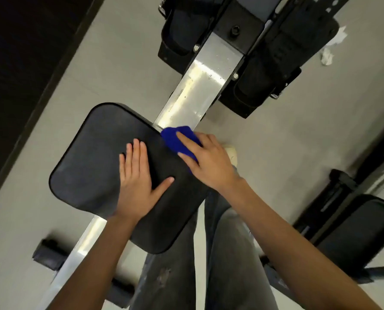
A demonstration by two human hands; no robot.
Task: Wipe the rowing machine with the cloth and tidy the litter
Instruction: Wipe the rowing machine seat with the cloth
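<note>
The rowing machine's black seat (92,166) sits on a shiny metal rail (200,86) that runs toward two black footrests (264,70). My left hand (137,182) lies flat on the seat with straight fingers. My right hand (206,159) presses a blue cloth (175,139) onto the seat's far right edge, where the seat meets the rail; its fingers lie over the cloth. Crumpled white paper litter (330,49) lies on the floor at the upper right, beside the right footrest.
My legs in grey jeans (229,253) stand to the right of the rail, one pale shoe (232,153) showing. Another black padded bench (352,233) stands at the right. A dark wall (18,74) runs along the left. The rail's rear foot (50,253) sits lower left.
</note>
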